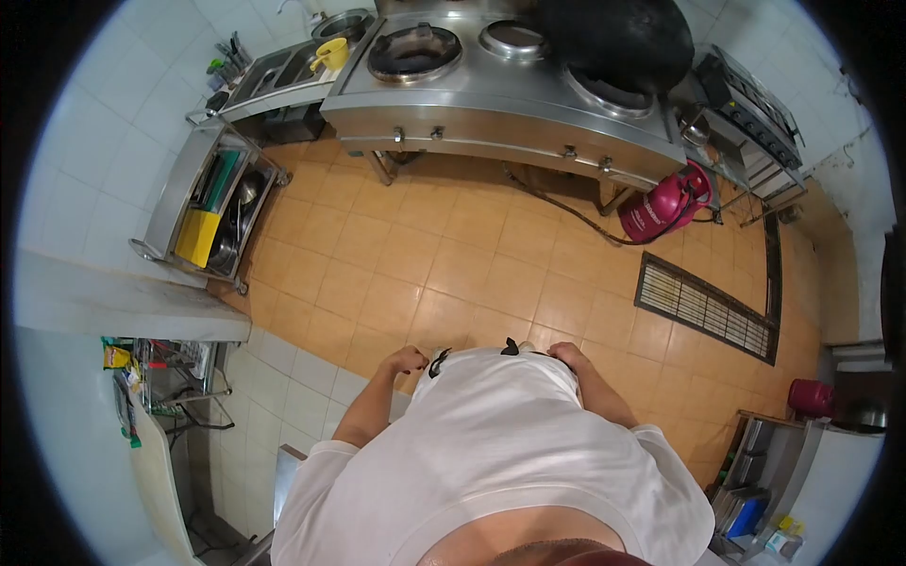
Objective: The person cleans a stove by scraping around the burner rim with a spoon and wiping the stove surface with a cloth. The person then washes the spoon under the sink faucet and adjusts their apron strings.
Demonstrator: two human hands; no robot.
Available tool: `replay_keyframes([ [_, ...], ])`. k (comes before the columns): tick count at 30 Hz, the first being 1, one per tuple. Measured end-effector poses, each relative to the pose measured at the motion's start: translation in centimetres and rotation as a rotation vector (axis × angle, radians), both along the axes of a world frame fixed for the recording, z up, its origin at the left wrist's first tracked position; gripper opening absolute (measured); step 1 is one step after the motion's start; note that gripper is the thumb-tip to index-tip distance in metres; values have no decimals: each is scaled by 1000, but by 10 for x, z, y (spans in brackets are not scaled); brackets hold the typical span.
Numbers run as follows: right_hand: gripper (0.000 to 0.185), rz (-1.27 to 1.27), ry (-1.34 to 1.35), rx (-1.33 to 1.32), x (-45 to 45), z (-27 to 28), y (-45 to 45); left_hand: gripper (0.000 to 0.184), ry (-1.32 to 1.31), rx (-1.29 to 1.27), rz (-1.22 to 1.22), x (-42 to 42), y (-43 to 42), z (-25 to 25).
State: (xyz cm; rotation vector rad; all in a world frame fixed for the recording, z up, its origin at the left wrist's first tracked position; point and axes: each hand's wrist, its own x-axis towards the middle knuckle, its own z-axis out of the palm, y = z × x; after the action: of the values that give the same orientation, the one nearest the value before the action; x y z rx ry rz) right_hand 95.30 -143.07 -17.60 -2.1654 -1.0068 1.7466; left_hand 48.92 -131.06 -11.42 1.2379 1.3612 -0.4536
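Observation:
My left hand (406, 360) hangs by my left hip with its fingers curled in. Whether anything is inside that hand is hidden. On the other side, my right hand (568, 357) is bent close against my waist, its fingers curled and partly hidden by the white shirt (500, 406). A black strip (439, 362) shows at the shirt's lower edge beside my left hand. Another dark strip (511, 347) sticks out at the middle of the hem. Both hands are low over the tiled floor, apart from the kitchen equipment.
Ahead stands a steel stove (500, 118) with a large black wok (618, 42). A pink gas cylinder (651, 209) and hose are below its right end. A floor grate (703, 307) lies to the right. A steel trolley (179, 184) and a yellow jug (330, 55) are left.

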Motion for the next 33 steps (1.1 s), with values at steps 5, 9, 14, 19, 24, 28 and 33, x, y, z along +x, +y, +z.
replay_keyframes([
  [5, 23, 179, -45, 111, -3, -9, 2, 37, -116, -22, 89, -12, -1, -7],
  [9, 26, 352, -88, 98, -3, -13, 6, 31, -174, 22, 150, -15, -8, -16],
  [14, 29, 425, -99, 103, 0, -9, 13, 24, -229, -19, 405, -1, -15, -12],
  [19, 30, 185, -34, 3, -3, 7, 23, 14, -325, 336, 240, -1, -28, -66],
  [24, 41, 207, 19, -69, -10, 32, 33, 28, -389, 104, 235, 24, -21, -15],
  [28, 41, 112, 194, -305, -13, 37, 32, 34, -211, -250, 300, 36, -21, 33],
  [33, 40, -59, 326, -438, -8, 42, 21, 43, -450, -539, 605, 23, -44, 21],
])
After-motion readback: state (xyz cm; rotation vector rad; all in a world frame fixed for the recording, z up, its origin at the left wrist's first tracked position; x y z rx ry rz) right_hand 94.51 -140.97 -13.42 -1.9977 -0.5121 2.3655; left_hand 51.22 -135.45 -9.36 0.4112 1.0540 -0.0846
